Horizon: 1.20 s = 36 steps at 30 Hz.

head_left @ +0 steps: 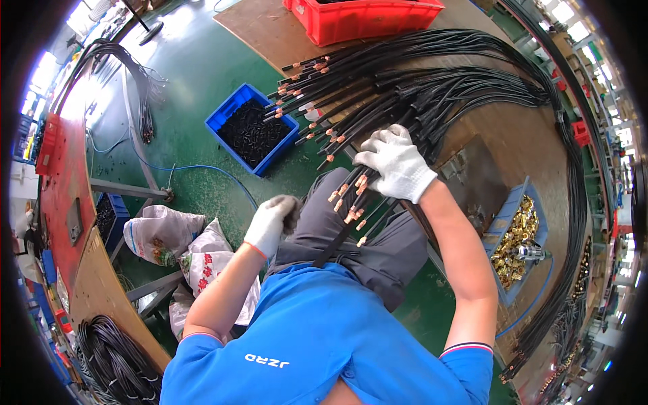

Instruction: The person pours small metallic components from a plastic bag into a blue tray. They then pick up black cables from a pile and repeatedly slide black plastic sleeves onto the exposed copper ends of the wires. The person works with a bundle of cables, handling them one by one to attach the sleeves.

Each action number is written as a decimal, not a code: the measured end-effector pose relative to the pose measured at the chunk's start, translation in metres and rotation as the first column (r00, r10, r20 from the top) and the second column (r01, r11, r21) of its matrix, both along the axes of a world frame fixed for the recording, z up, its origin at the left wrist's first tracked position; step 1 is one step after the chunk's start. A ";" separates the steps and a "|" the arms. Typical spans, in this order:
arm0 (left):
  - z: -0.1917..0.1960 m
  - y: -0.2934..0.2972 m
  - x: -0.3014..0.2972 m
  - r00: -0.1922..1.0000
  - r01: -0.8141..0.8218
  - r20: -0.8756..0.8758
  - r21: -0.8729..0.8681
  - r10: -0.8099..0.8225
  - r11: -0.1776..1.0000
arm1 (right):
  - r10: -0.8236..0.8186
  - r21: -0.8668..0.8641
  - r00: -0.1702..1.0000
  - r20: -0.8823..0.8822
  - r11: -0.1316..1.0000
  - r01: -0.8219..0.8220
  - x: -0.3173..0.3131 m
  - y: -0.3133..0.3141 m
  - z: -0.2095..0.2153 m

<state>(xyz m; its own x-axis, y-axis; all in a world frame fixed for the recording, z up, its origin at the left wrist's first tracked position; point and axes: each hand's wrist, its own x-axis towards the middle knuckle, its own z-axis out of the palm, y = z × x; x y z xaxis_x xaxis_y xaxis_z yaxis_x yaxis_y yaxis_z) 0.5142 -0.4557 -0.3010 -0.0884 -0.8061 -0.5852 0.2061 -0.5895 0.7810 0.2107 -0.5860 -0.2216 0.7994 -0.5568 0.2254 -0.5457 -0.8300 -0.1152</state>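
My right hand (391,162), in a white knit glove, is closed over a bundle of black cables (432,101) at the table's near edge. Several cable ends with bare copper tips (354,214) stick out below it, over my lap. More copper-tipped ends (317,67) fan out to the left of the bundle. My left hand (271,219), gloved too, is above my left thigh, apart from the cables. Its fingers look dark and smeared, so their shape and anything in them cannot be made out.
A blue bin (291,128) of small black parts stands on the green floor. On the brown table (256,27) are a red bin (371,20) and, at right, a blue tray (503,226) of brass-coloured fittings. White sacks (165,233) lie beside the left bench (101,290), near coiled cables (118,358).
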 end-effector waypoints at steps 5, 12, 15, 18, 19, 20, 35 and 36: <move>0.026 -0.040 -0.002 0.975 -0.208 -0.115 -0.147 0.192 0.967 | -0.078 0.402 0.985 0.154 0.916 0.010 -0.006 -0.008 0.036; 0.058 -0.076 -0.053 0.756 0.243 0.644 -0.442 0.117 0.864 | -0.046 -0.087 0.999 -0.029 0.995 0.043 0.017 -0.045 0.017; 0.061 -0.075 -0.056 0.708 0.425 0.698 -0.297 -0.110 0.855 | 0.013 -0.083 0.997 -0.076 0.996 -0.019 0.016 -0.053 0.006; 0.050 -0.074 -0.057 0.613 0.512 0.790 -0.390 -0.008 0.765 | 0.057 -0.066 0.997 -0.045 0.996 -0.060 0.016 -0.058 0.000; 0.050 -0.072 -0.059 0.569 0.536 0.822 -0.380 0.010 0.754 | 0.049 -0.044 0.998 -0.033 0.998 -0.050 0.015 -0.057 -0.002; 0.051 -0.070 -0.063 0.523 0.560 0.852 -0.369 0.029 0.742 | 0.042 -0.022 0.999 -0.021 0.999 -0.042 0.013 -0.055 -0.004; 0.036 -0.083 -0.080 0.333 0.713 0.833 -0.529 0.441 0.460 | 0.018 -0.024 0.998 -0.059 1.000 -0.019 0.013 -0.055 -0.002; 0.037 -0.081 -0.079 0.349 0.695 0.834 -0.536 0.427 0.479 | 0.023 -0.023 0.998 -0.060 0.999 -0.024 0.013 -0.057 -0.003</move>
